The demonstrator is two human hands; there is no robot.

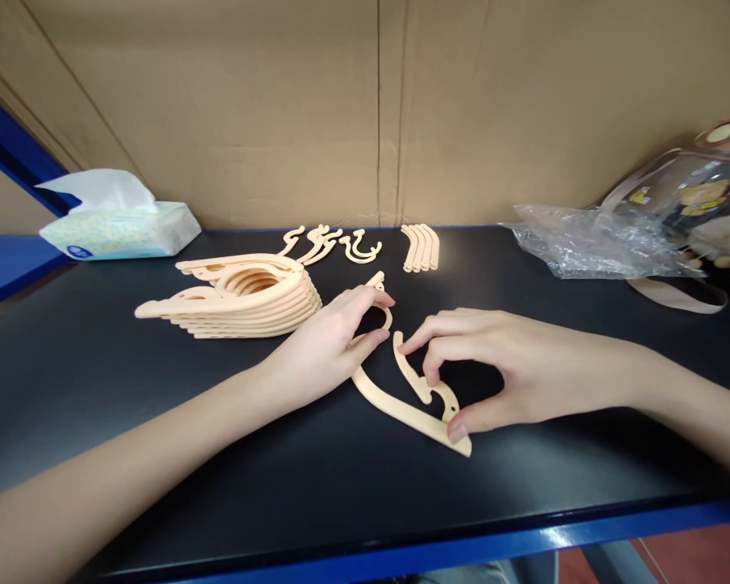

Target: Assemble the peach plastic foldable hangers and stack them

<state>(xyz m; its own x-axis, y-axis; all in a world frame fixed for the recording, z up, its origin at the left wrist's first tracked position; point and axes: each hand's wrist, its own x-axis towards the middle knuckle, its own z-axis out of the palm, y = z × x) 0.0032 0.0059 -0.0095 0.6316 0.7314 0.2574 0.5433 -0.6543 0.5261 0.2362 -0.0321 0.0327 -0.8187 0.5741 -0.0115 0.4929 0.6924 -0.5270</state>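
At table centre, the left hand [328,345] is reaching in from eight o'clock, fingers pinched on the hook piece [382,304]; the right hand [492,369], entering from three o'clock, is clamping thumb and forefinger on the hanger arm [401,405].

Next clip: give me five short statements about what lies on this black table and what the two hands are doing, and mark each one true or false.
1. Both hands touch the same peach plastic piece. True: the left hand is at its upper end, the right hand at its lower end.
2. The tissue pack lies at the far right. False: it lies at the far left.
3. A stack of peach pieces lies left of the hands. True.
4. The crumpled clear bag lies under the left hand. False: it lies at the far right, apart from both hands.
5. The table is white. False: black.
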